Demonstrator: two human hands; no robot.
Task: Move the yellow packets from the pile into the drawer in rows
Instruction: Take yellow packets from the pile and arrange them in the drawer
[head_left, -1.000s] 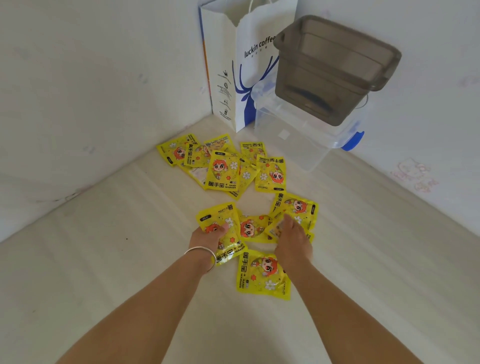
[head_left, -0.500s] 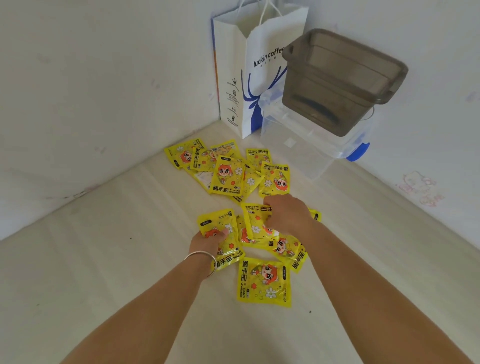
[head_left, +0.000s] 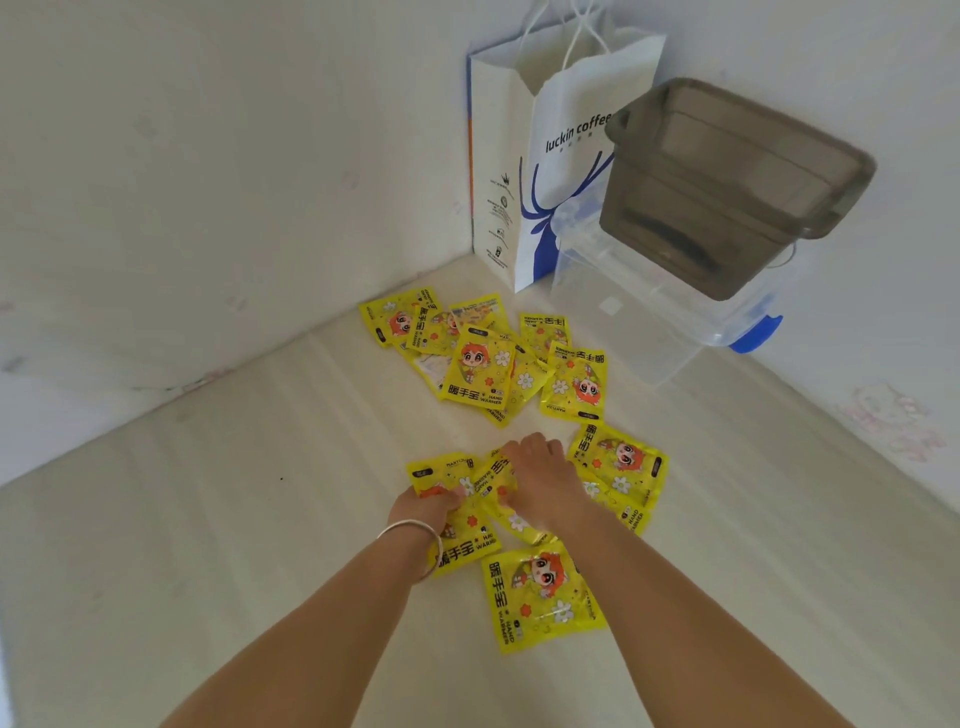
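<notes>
- Packets: yellow hand-warmer sachets lie in two loose groups on the pale floor. Far pile sits near the corner, overlapping and at mixed angles; near cluster is under and around the hands.
- Left hand, bracelet on the wrist: grip is clamped on a packet, thumb on top, fingers out of sight beneath. Judgement: it serves as the collecting hand, so the packets get squared into a stack before the trip.
- Right hand: fingers curled down onto a second packet just beside the left one. Looks like a pinch at its edge; hand hides the contact, so full grasp not confirmed. Likely feeding it into the left stack.
- One packet lies flat and apart, nearest the camera, between the forearms. Untouched.
- Drawer: probably the smoky grey bin, tilted atop the clear plastic box with a blue latch, against the right wall. No packets visible inside. Well apart from the hands, so batching saves trips.
- Paper bag, luckin coffee print, stands upright in the corner, touching the clear box. Not part of the job.
- Progress: early. All visible packets are on the floor; no rows started.
- Risk: slick foil stack may slide apart on the lift.
</notes>
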